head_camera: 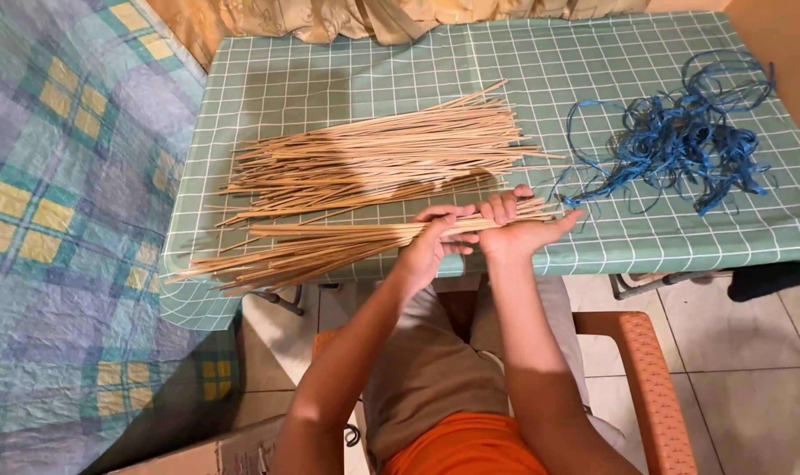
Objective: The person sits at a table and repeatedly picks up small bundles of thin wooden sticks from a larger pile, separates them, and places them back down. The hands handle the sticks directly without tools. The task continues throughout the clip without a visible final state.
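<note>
fingers (435,230) around thin stiff sticks (330,244)

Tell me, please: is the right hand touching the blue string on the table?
Apart. The head view shows green tablecloth between the right hand and the blue string.

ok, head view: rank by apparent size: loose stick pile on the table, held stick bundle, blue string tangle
1. Loose stick pile, the widest spread.
2. Held stick bundle, gripped by left hand and right hand; it is nearer the camera, so its rank against the tangle is unsure.
3. Blue string tangle.
</note>
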